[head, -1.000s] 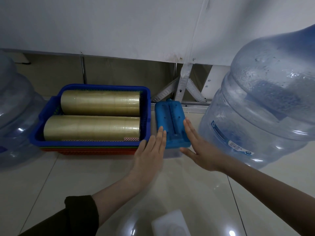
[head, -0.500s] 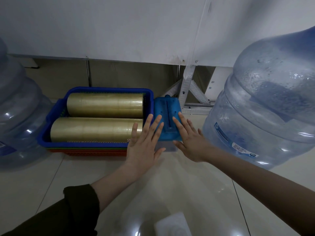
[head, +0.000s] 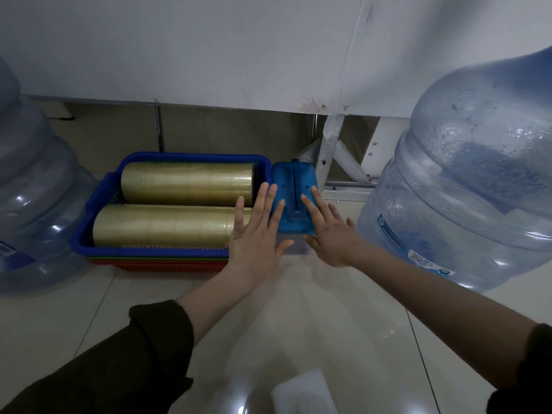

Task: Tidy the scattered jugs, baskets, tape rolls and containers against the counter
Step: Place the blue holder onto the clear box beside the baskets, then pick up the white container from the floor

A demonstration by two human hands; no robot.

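Left hand [head: 257, 234] and right hand [head: 328, 234], both flat with fingers straight, are pressing the translucent blue rectangular plastic container [head: 294, 198].
We are sliding it back: a second ago our fingertips were only at its near edge, now they are lying over its lid. It is sitting just beside the blue plastic basket [head: 98, 204], nearing the white counter panel [head: 209, 55].

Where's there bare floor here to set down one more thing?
Open tile lies in front of the blue basket, toward the left jug. More shows behind the basket, under the counter. Crowded: the blue-lidded container sits between basket and right jug, left hand and right hand on it.
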